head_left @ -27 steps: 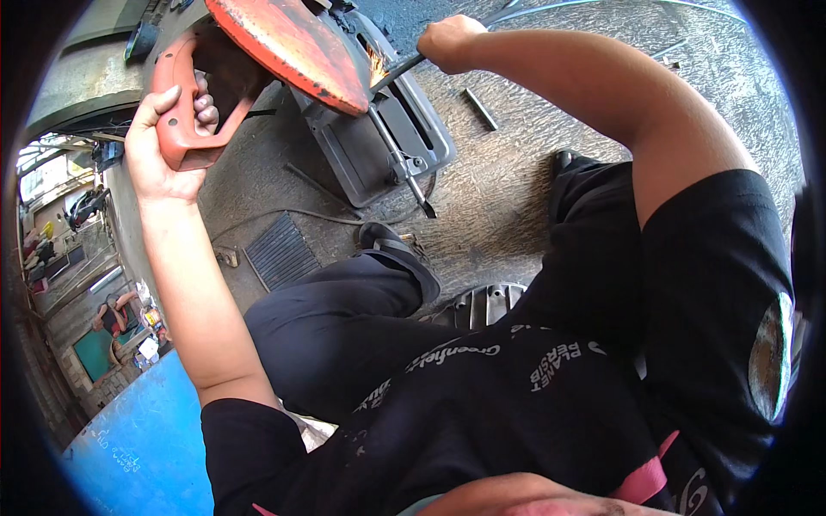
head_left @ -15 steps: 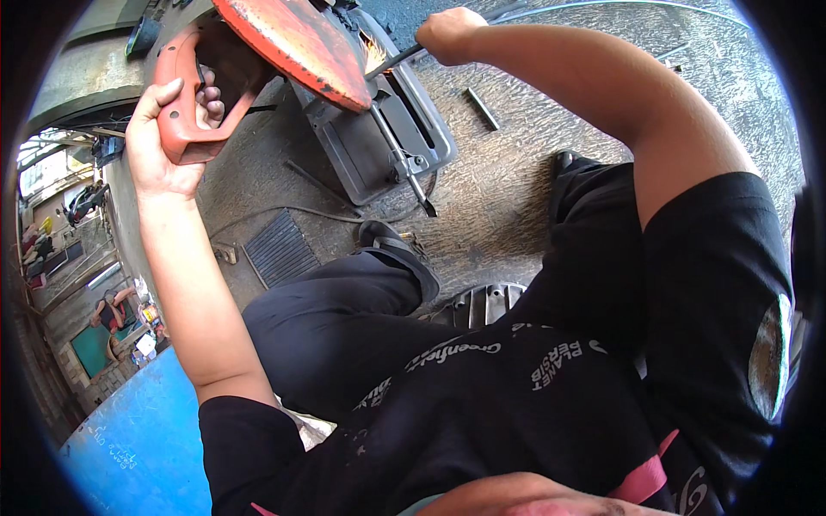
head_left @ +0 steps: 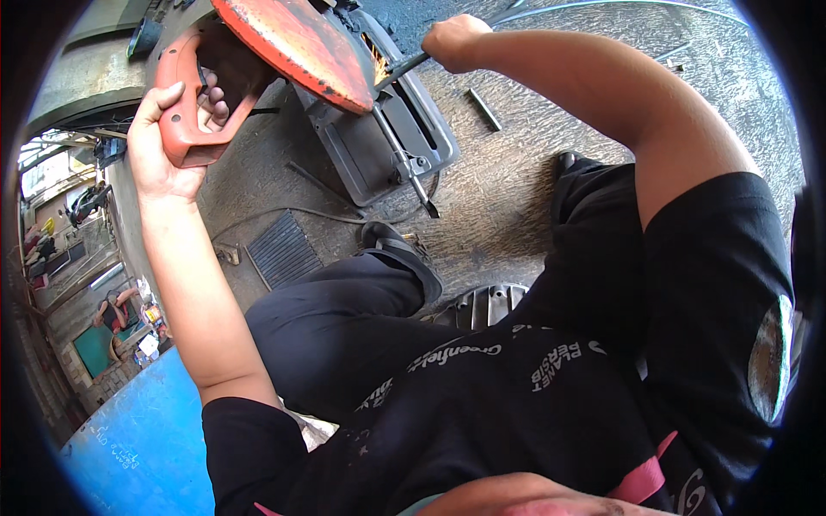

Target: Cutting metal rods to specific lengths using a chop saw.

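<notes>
Your saw handle [head_left: 182, 101] is orange-red, the guard [head_left: 297, 47] orange with dark specks, the base [head_left: 360, 146] grey, your shirt [head_left: 482, 421] black with pale lettering [head_left: 559, 365].

"How is the scene lit?"

"The rough grey-brown floor [head_left: 512, 163] is brightly lit, with glare at upper right; the pale opening [head_left: 34, 179] at far left is washed out."

"Where is light lost?"

"Shadow is pooled inside the looped orange plastic handle [head_left: 178, 113], and detail is swallowed by the black short-sleeved T-shirt [head_left: 490, 404]. Edges are bent toward the fisheye rim."
</notes>
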{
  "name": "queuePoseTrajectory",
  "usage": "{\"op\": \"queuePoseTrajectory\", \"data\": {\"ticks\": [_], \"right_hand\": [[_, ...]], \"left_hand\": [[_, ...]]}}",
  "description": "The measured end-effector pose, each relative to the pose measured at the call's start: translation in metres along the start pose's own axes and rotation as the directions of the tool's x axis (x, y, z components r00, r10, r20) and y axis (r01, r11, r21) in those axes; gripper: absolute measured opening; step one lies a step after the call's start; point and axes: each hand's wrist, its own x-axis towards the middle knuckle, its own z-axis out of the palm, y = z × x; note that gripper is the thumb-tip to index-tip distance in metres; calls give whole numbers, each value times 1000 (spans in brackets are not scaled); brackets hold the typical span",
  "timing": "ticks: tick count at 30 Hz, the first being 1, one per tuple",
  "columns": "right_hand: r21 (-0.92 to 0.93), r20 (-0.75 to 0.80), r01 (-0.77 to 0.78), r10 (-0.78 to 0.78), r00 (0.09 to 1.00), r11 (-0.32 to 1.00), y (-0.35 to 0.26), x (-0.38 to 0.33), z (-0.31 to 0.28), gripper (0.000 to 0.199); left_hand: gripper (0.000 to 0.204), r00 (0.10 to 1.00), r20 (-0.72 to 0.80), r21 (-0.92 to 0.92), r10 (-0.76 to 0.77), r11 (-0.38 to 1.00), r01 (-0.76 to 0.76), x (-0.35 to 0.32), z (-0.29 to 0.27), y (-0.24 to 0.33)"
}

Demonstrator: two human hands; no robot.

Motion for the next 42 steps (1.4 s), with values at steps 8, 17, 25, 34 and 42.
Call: {"op": "queuePoseTrajectory", "data": {"ticks": [8, 17, 25, 34, 42], "right_hand": [[10, -11, 12, -12, 1000, 1000, 2, 2, -3, 20], [2, -13, 28, -28, 1000, 1000, 4, 5, 0, 18], [-6, -27, -2, 2, 1000, 1000, 3, 5, 0, 18], [32, -56, -8, 10, 998, 999, 5, 9, -3, 18], [29, -29, -33, 34, 999, 999, 3, 8, -4, 18]], "left_hand": [[50, 1000, -25, 1, 5, 1000, -4, -1, 3, 0], [50, 999, -42, -19, -7, 1000, 6, 1, 1, 0], [48, 1000, -12, -62, 2, 998, -3, -1, 3, -2], [50, 997, 75, -46, 3, 999, 1, 2, 0, -1], [45, 1000, 8, -29, 28, 999, -27, 1, 4, -1]]}}
